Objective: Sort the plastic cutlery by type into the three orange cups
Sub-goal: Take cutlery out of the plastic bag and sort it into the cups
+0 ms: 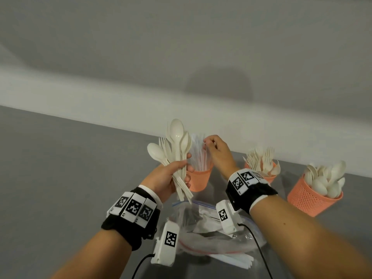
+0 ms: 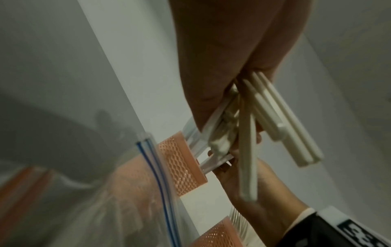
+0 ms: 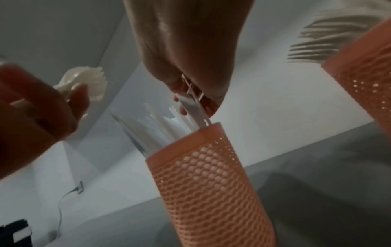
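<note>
Cutlery [image 1: 177,150], a fanned bunch of spoons and forks, stands upright in the left hand [image 1: 165,178], whose fingers curl round the handles, just left of the knife cup [image 1: 198,179]; the right hand [image 1: 218,153] pinches a knife [image 3: 193,102] over that cup; the fork cup [image 1: 268,175] and spoon cup [image 1: 311,200] stand to its right.

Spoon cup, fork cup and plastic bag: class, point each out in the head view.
spoon cup [image 1: 308,200]: head view, its mesh wall.
fork cup [image 1: 268,178]: head view, its orange rim.
plastic bag [image 1: 203,228]: head view, its crumpled clear middle.
</note>
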A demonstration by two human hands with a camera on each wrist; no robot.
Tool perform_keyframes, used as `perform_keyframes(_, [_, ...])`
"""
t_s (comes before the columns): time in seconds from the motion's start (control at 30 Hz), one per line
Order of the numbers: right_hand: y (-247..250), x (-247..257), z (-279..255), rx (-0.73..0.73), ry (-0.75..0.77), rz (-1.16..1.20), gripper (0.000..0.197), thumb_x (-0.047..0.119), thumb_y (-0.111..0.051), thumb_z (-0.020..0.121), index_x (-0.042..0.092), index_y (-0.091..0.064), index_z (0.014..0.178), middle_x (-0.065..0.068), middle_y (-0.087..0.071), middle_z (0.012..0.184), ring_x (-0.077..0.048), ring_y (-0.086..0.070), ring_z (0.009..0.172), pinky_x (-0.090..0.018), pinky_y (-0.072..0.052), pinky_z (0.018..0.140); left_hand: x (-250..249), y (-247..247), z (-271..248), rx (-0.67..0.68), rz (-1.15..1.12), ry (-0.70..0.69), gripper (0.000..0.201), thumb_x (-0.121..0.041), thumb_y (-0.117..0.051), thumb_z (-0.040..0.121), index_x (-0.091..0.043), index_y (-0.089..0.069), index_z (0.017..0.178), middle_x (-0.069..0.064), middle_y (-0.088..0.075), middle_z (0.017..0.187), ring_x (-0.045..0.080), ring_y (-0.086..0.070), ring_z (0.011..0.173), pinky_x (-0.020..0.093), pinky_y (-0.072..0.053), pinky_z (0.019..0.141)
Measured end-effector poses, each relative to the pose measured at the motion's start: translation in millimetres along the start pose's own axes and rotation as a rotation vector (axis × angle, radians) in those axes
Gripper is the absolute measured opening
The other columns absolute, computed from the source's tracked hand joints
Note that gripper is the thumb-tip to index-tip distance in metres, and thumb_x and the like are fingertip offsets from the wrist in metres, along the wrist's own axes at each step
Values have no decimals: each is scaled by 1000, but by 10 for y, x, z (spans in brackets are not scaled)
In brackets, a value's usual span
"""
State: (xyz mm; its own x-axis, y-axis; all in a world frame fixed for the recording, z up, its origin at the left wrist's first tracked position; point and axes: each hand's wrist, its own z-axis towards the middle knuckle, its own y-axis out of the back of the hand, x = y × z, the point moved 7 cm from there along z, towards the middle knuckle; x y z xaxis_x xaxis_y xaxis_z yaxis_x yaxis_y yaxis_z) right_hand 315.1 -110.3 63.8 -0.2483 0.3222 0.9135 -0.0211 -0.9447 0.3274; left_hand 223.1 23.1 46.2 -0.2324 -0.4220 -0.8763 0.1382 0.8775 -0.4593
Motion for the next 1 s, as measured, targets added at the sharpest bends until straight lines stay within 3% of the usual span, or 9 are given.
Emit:
perform_keyframes(0.1, [-28,-25,7,51,18,-115,17,12,-40,97,7,-56,99,-2,-58,94,-16,-53,90,-6,-40,73,33,-40,25,8,2,-17,21,-11,-43,94,-15,-56,110,0,-59,67,13,-49,47,27,-48,51])
perform_keyframes(0.2, [31,137,-44,-15,138,-231,28,12,-49,94,8,-51,121,-5,-49,116,-17,-47,112,-24,-40,98,55,-109,3,53,1,-12,22,-9,-43,92,-15,-57,109,0,-59,69,13,-50,48,27,-49,52])
perform_keyframes(0.23, [105,257,-84,-98,213,-246,32,13,-52,92,8,-49,123,-4,-46,117,-15,-45,113,-22,-38,98,60,-124,-3,66,1,-10,22,-9,-44,92,-15,-58,107,0,-59,70,13,-51,49,27,-49,53])
perform_keyframes(0.33, [199,622,-256,-152,347,-163,20,14,-57,89,6,-60,108,1,-49,102,-11,-49,93,-6,-36,79,49,-130,-5,41,-9,-46,19,-16,-51,89,-12,-60,104,2,-59,71,14,-54,50,27,-50,53])
perform_keyframes(0.47, [-54,610,-443,293,35,-116,22,24,-57,91,8,-64,78,6,-55,71,-1,-54,66,-14,-40,66,3,-131,-7,-38,40,-103,18,-17,-55,86,-3,-66,88,6,-65,67,13,-58,50,25,-52,50])
perform_keyframes(0.53, [-91,582,-559,394,-94,38,19,21,-55,92,13,-64,78,12,-62,65,5,-60,59,-11,-45,63,-2,-174,-30,-30,38,-106,26,-14,-50,91,-7,-72,80,8,-68,68,14,-61,52,24,-54,51])
perform_keyframes(0.8, [254,838,-669,91,-113,220,19,14,-41,96,3,-56,94,-5,-63,76,-15,-63,64,-20,-54,59,0,-349,-121,-52,-44,-122,21,-14,-49,91,-1,-64,100,18,-69,89,25,-67,78,32,-58,64])
perform_keyframes(0.9, [388,1018,-744,44,-2,216,16,16,-39,98,8,-51,92,-3,-52,67,-13,-52,54,-23,-46,53,35,-360,-177,-80,12,-100,24,-17,-49,93,-3,-62,79,8,-63,66,17,-60,58,29,-52,58])
perform_keyframes(1.0, [256,1069,-918,255,61,59,11,14,-56,91,12,-53,81,-7,-54,70,-12,-53,59,-23,-45,55,47,-384,-218,-115,36,-100,25,-24,-50,93,-9,-54,74,1,-42,50,11,-44,39,26,-36,52])
